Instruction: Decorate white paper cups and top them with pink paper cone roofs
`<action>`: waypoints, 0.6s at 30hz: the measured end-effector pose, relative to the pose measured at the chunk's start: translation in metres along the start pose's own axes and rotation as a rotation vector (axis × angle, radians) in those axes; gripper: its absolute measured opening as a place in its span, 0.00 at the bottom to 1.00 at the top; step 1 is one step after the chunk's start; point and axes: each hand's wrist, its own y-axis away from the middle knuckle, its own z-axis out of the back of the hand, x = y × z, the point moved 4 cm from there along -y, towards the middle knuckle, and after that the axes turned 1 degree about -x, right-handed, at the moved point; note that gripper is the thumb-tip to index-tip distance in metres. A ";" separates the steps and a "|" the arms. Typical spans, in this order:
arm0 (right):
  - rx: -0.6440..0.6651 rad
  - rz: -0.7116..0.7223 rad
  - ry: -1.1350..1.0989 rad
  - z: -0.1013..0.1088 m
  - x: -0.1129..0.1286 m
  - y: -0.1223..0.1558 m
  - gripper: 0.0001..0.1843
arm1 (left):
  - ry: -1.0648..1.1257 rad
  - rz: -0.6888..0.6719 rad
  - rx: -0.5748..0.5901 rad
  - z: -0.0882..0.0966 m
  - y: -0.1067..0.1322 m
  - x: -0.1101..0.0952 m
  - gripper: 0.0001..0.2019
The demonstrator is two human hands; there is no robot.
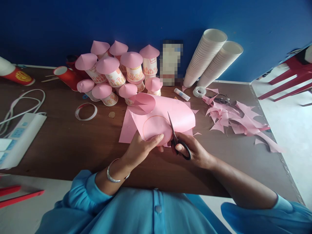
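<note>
My left hand (146, 144) grips a sheet of pink paper (180, 113) by its near edge, thumb on top. A circle is drawn on the sheet in orange line, and the paper's far part curls over. In my right hand (192, 149) is a pair of scissors (183, 148) with black handles, fingers through the loops. The blades point away from me and lie at the right side of the drawn circle. More pink paper (124, 130) lies flat on the table beneath. Behind the sheet stand several paper cups with pink cone tops (107, 66) and drawn flowers.
Two tall stacks of white paper cups (207, 55) lean at the back right, near clear tape (199, 91) and a glue stick (182, 94). Pink scraps (224, 113) lie at right. A power strip (24, 136) with cable and a paper ring (86, 111) are at left.
</note>
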 end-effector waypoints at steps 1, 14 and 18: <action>0.001 -0.003 -0.005 0.000 0.000 0.000 0.29 | -0.004 -0.002 0.000 0.000 0.000 0.000 0.11; 0.038 -0.023 -0.029 0.002 -0.001 0.000 0.30 | 0.012 -0.003 0.014 0.002 0.001 0.004 0.11; 0.048 -0.021 -0.023 0.003 -0.003 0.000 0.30 | 0.021 -0.005 0.017 0.002 0.001 0.003 0.11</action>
